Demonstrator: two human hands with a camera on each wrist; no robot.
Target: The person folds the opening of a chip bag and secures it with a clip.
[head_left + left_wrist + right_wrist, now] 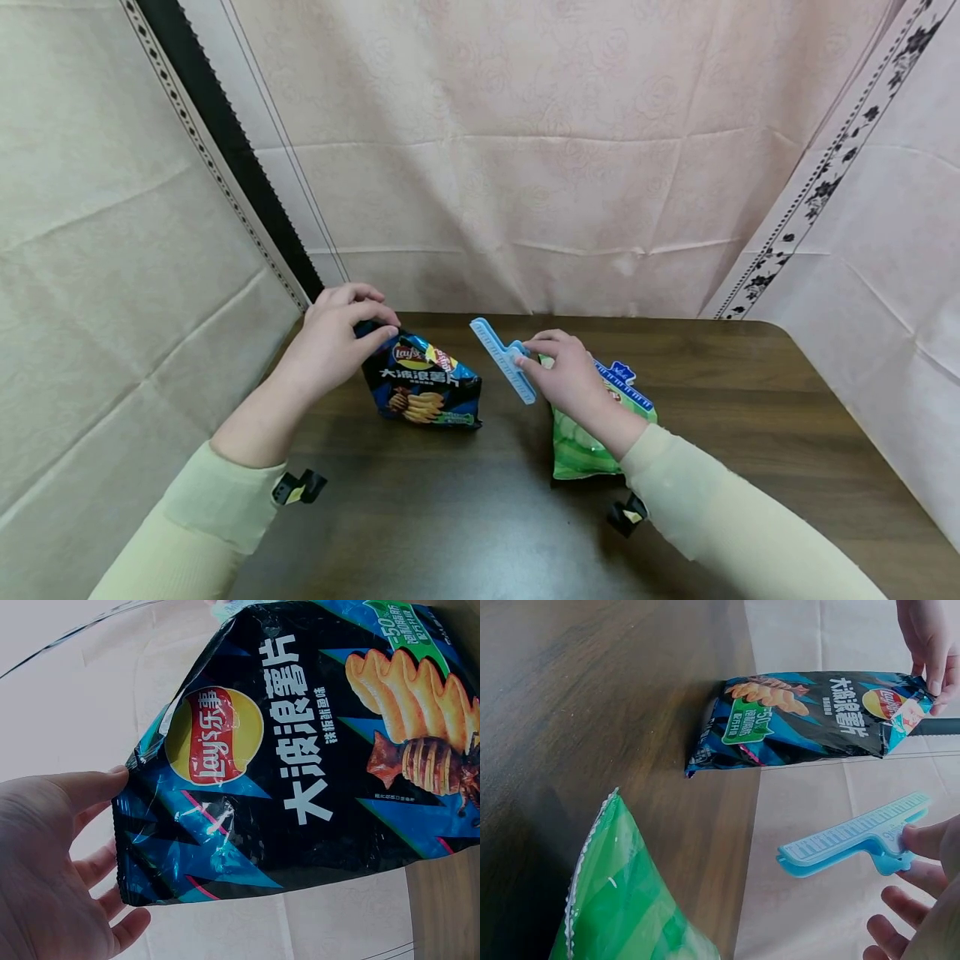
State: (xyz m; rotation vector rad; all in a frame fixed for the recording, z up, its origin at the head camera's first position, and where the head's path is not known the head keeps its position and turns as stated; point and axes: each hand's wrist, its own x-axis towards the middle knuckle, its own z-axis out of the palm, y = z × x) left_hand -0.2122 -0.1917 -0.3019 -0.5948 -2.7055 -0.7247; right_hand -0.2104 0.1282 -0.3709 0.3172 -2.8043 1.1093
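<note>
A black and blue Lay's chip bag (429, 385) stands on the table, its top edge folded over at the right. My left hand (336, 337) pinches the bag's top left corner between thumb and fingers, as the left wrist view of the chip bag (292, 750) also shows. A light blue bag clip (504, 360) hangs above the table between the two bags. My right hand (566, 375) pinches the handles of this clip (855, 834) with thumb and forefinger, the other fingers loosely bent. The clip's long jaws look closed and lie near the black bag's right side.
Behind my right hand stands a green chip bag (588, 446) with a blue clip (626, 383) along its top. The brown wooden table (420, 517) ends at a pale cloth backdrop (525, 208), with more cloth at both sides.
</note>
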